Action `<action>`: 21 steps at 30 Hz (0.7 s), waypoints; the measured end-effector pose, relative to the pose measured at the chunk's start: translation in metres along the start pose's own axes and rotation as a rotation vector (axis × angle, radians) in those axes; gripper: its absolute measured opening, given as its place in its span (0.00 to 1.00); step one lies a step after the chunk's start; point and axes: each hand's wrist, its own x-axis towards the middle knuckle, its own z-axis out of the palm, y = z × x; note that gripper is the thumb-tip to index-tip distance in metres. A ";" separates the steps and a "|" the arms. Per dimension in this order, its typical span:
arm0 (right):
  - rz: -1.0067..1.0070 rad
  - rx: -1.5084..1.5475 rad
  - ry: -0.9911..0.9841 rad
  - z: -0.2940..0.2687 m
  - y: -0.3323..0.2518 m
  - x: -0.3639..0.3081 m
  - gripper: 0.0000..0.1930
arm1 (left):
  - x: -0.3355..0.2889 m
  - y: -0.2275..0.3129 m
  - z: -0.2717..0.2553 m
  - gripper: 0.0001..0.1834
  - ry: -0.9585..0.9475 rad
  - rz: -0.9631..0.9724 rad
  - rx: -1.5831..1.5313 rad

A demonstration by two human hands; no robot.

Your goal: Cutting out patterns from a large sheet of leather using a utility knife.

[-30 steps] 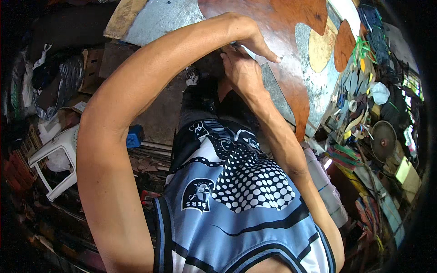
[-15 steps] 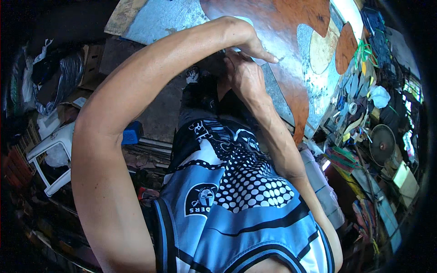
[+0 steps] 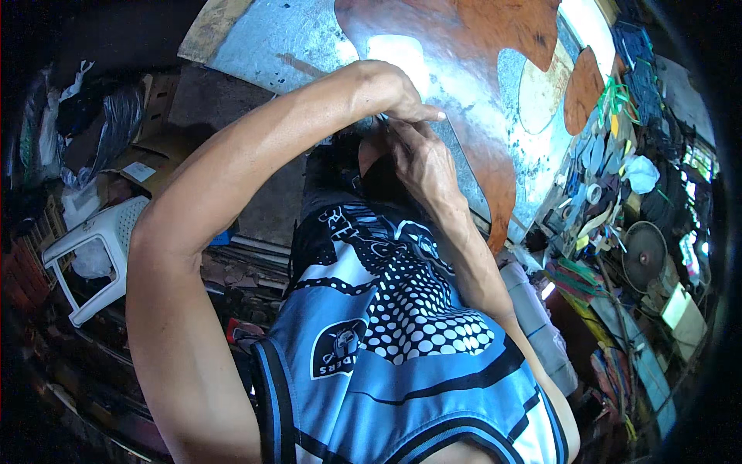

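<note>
In the head view, the left arm is arching across toward the right, bringing the left hand (image 3: 406, 100) just above the right hand (image 3: 429, 158) at the near edge of the tabletop (image 3: 263, 39). The left hand is bending at the wrist, with one digit pointing out over a glossy brown sheet (image 3: 464, 54); the right hand is curling its fingers close together just below. The two are overlapping in the view, and the forearm and knuckles are hiding the fingertips, so I cannot tell whether either is pinching the sheet's edge or a small tool.

The brown sheet is lying across the grey tabletop, its outline curving inward and one tapering strip (image 3: 501, 209) reaching the near edge. A brown oval piece (image 3: 583, 93) is lying apart on the right, beside a pale oval patch (image 3: 541, 93). Judging from this, the work is seemingly partway along: some shaping is appearing done, while much of the sheet is remaining in one broad piece. How much is left is staying unclear.
</note>
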 end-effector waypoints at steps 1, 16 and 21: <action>0.008 -0.004 -0.018 -0.002 -0.001 -0.001 0.15 | 0.003 -0.003 0.005 0.41 0.057 0.008 -0.020; -0.103 0.002 -0.065 -0.011 0.024 -0.006 0.16 | 0.014 -0.023 0.074 0.19 0.649 0.021 0.232; -0.130 0.032 -0.107 -0.021 0.035 -0.003 0.14 | 0.013 -0.022 0.075 0.20 0.673 0.026 0.186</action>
